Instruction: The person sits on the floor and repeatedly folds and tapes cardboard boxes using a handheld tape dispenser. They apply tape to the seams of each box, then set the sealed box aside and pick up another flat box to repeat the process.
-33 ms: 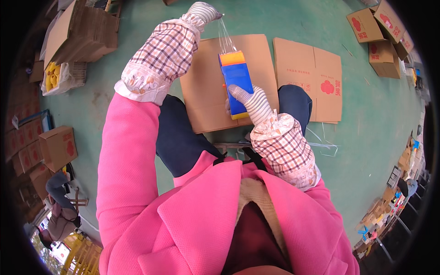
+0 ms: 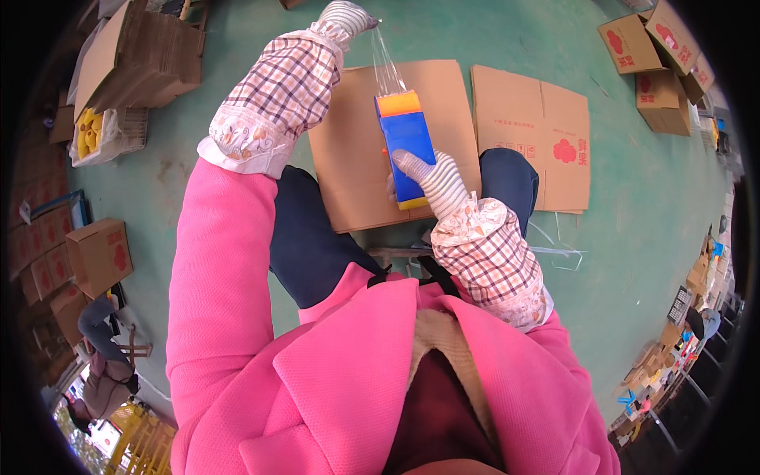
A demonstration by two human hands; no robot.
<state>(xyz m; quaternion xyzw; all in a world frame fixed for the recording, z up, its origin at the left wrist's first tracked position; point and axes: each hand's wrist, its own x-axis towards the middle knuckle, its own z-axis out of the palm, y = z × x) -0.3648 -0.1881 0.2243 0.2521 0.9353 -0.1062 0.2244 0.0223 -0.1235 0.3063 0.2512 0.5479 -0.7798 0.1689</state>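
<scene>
My right hand (image 2: 427,176), in a striped glove, is closed around the lower part of a blue box-shaped object (image 2: 409,141) with an orange upper end and a yellow lower end. From that orange end a clear, shiny strip (image 2: 385,65) stretches up to my left hand (image 2: 348,19). The fingers of the left glove are pinched on the strip's end. Beneath the blue object, across my knees, lies a flat brown cardboard sheet (image 2: 348,150). My right fingers wrap partly out of sight behind the object.
A flattened printed carton (image 2: 546,142) lies to the right on the green floor (image 2: 633,206). Stacked cardboard (image 2: 158,63) and a white-lined basket (image 2: 119,134) of yellow things stand far left. Cartons (image 2: 661,67) are piled far right. Another person (image 2: 103,372) sits at lower left.
</scene>
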